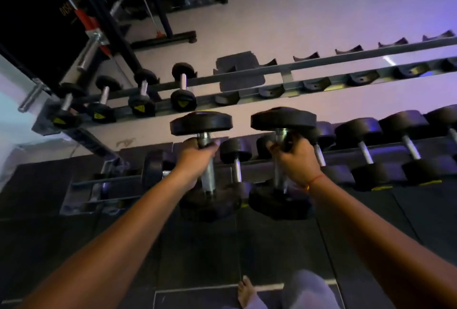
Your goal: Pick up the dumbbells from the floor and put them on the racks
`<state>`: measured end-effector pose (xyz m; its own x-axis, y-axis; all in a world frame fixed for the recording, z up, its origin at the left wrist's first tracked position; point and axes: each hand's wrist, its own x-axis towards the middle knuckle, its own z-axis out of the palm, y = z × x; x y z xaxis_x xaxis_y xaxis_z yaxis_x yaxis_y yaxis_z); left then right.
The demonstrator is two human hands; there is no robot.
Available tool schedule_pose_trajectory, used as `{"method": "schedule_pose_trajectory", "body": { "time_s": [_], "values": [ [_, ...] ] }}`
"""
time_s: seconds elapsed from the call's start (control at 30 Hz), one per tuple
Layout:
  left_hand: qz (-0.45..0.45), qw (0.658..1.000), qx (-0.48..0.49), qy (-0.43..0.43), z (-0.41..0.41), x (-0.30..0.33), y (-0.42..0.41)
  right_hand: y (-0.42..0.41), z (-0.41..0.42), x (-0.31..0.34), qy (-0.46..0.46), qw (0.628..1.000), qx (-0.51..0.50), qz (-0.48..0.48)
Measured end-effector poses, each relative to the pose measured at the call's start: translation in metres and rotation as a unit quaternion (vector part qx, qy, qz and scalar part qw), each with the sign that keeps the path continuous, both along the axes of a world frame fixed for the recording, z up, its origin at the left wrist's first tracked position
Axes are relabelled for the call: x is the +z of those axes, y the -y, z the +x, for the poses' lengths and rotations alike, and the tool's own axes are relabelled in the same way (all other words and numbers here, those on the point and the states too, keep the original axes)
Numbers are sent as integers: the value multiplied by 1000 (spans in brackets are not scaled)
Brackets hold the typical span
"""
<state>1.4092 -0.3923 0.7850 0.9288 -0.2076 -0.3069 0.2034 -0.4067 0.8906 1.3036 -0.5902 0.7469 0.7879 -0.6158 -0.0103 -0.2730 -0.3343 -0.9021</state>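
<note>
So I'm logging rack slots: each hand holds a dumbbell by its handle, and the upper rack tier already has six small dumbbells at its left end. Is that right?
Not quite. The head view shows four small dumbbells at the left end of the upper rack tier, not six. The rest holds: the left hand and right hand each hold a dumbbell by its handle.

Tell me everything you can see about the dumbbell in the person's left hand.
The dumbbell has two round black heads, rubber by the look, joined by a shiny metal handle. The far head shows a sliver of yellow at its top edge. It is held off the floor, its length running away from the camera, in front of the lower rack. The left hand wraps the handle.
</note>
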Motion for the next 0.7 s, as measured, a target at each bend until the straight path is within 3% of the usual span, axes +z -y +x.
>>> {"method": "schedule_pose_trajectory", "body": {
  "time_s": [0.27,0.53,0.7],
  "values": [
    [25,999,26,20,193,-13,125,128,204,-23,-22,997,21,70],
    [117,992,35,-18,350,-56,231,247,377,-45,-96,992,40,65],
    [136,984,29,-109,418,-88,270,283,438,-74,-147,982,68,97]
  ]
}}
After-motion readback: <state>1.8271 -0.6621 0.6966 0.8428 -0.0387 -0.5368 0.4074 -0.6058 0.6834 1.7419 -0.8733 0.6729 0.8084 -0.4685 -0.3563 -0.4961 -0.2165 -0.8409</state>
